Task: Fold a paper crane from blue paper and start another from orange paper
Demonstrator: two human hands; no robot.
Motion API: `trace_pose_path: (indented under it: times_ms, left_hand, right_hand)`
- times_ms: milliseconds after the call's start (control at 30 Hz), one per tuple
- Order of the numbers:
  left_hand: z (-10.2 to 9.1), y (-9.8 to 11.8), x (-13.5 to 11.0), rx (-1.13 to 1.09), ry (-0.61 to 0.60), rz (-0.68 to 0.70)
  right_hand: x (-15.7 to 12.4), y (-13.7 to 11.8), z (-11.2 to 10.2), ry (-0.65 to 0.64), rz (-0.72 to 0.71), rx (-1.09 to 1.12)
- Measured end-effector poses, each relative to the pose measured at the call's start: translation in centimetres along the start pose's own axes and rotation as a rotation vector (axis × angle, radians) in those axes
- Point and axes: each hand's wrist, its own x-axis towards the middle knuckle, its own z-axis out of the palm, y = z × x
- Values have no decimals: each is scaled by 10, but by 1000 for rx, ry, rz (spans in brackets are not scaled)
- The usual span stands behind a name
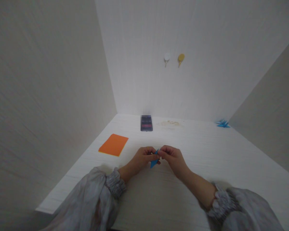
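Observation:
A small piece of folded blue paper (pixel 154 163) is held up between my two hands near the middle of the table. My left hand (pixel 145 156), with a ring on one finger, pinches the paper's body between thumb and fingers. My right hand (pixel 170 155) has its thumb and forefinger closed on the paper's upper tip. Much of the folded shape is hidden by the fingers. To the left, apart from both hands, a stack of orange square paper (pixel 114 145) lies flat, with a yellow edge showing beneath.
On the white table (pixel 195 141), a dark blurred-out device (pixel 146 123) stands against the back wall. Blue folded paper figures (pixel 223 124) sit in the far right corner. A white hook (pixel 167 57) and a yellow hook (pixel 181 58) hang on the wall. Side walls flank the table.

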Motion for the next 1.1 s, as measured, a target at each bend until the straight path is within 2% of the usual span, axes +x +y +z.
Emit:
trace_pose_path:
  times_ms: [233, 600, 667, 733, 833, 900, 1100]
  left_hand:
    - [-1, -4, 2, 84, 64, 16]
    - [1, 1, 0, 1, -8, -3]
    - [2, -2, 0, -11, -38, -25]
    - [2, -7, 0, 28, -58, -77]
    - [1, -11, 2, 51, -22, -82]
    - [1, -10, 3, 57, 5, -72]
    - [-1, -4, 2, 44, 41, -18]
  right_hand:
    - [4, 8, -5, -30, -28, -102]
    - [-2, 3, 0, 21, -112, -66]
    - [2, 1, -4, 74, -126, -35]
    - [8, 0, -10, 202, -148, 19]
    - [15, 1, -18, 307, -167, 84]
    - [15, 2, -18, 263, -139, 86]
    - [6, 5, -5, -30, -27, 60]
